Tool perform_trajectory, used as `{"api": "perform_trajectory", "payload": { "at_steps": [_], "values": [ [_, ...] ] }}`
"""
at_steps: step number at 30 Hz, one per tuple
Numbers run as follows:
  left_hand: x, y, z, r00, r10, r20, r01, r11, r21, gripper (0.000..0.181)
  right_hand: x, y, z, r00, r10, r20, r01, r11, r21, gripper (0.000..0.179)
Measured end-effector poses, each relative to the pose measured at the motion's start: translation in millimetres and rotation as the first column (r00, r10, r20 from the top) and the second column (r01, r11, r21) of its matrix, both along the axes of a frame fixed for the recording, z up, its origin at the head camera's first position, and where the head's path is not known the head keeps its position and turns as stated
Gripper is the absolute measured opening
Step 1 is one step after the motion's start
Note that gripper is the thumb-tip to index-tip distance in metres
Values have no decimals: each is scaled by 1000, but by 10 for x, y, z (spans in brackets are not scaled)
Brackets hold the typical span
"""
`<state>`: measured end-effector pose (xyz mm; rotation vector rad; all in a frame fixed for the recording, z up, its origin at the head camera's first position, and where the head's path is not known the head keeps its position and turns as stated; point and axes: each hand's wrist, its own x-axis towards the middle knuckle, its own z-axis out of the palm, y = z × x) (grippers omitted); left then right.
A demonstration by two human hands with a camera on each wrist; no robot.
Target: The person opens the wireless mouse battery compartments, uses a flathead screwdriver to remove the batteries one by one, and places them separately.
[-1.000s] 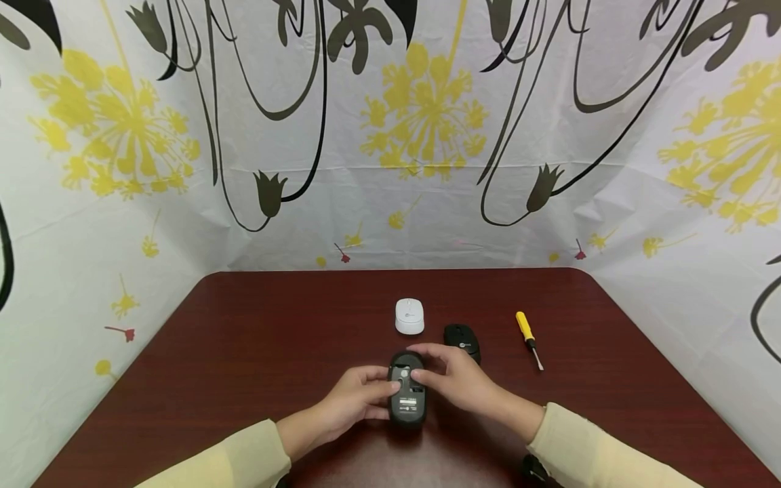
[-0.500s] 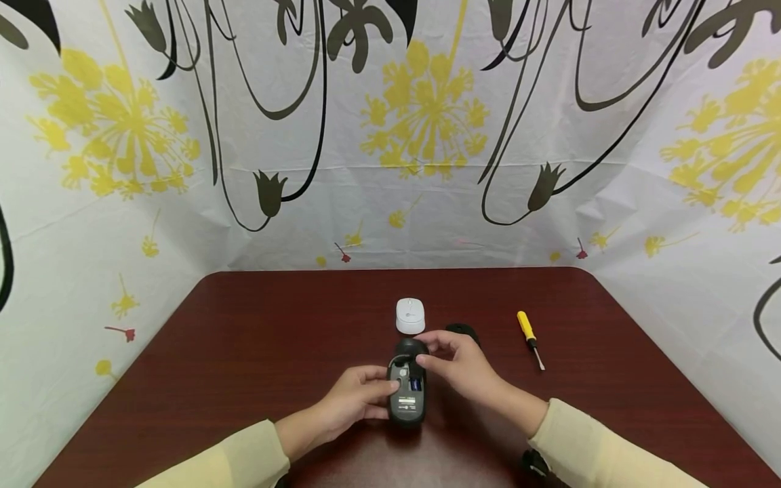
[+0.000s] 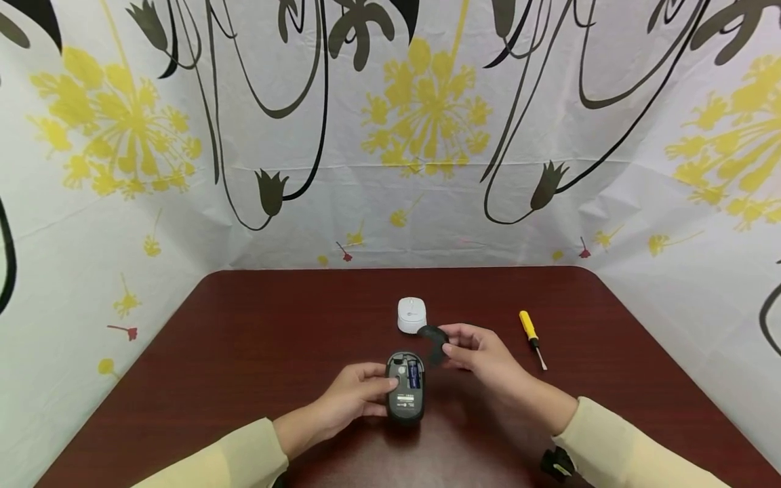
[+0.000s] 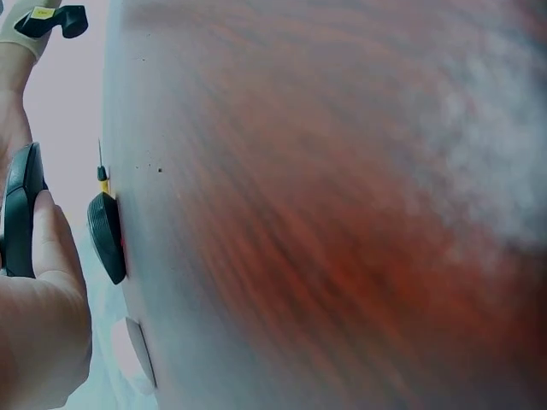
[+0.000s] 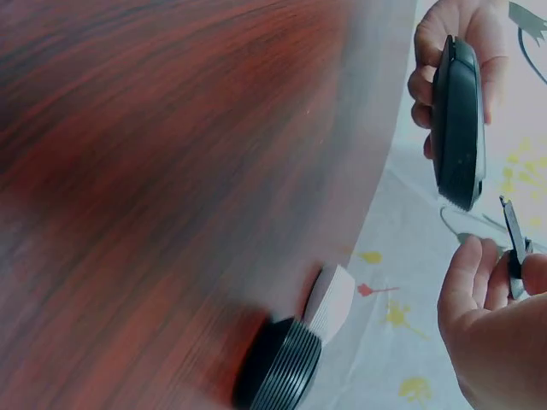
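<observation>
My left hand (image 3: 350, 396) holds a black computer mouse (image 3: 405, 407) above the table, underside up. Its battery compartment is uncovered, and blue batteries (image 3: 413, 374) show inside. Up and to the right of the mouse, my right hand (image 3: 488, 356) pinches a thin, curved black cover (image 3: 434, 339) between thumb and fingers. The right wrist view shows this cover (image 5: 514, 243) apart from the held mouse (image 5: 459, 124). A white mouse (image 3: 411, 314) sits on the table beyond both hands. My right hand hides a second black mouse in the head view, but the right wrist view shows it (image 5: 280, 367).
A screwdriver (image 3: 531, 335) with a yellow handle lies to the right on the dark red wooden table (image 3: 293, 318). A white cloth (image 3: 244, 203) with flower prints hangs behind and beside the table.
My right hand has lifted the cover off the held mouse and carried it up and to the right, which bares the batteries. The left hand has stayed nearly in place.
</observation>
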<state>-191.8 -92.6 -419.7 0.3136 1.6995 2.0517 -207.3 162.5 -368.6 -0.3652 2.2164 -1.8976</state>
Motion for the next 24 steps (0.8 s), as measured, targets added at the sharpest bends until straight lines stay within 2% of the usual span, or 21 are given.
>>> {"api": "perform_trajectory", "payload": {
  "at_steps": [4,8,14,24],
  "values": [
    [-6,-8,19,1000,3,-3,-3,1000,-3,44,24,97,-3,998,3,58,-2,1000,-21,39],
    [-10,-16,38,1000,6,-2,-6,1000,-8,44,54,172,-53,994,21,111,-21,1000,-3,41],
    [-10,-27,61,1000,16,-1,-16,1000,-9,44,97,266,-152,988,65,139,-69,997,23,40],
    [-23,-51,54,1000,14,-18,-14,1000,-17,46,111,299,-318,974,94,205,-112,991,79,35]
  ]
}}
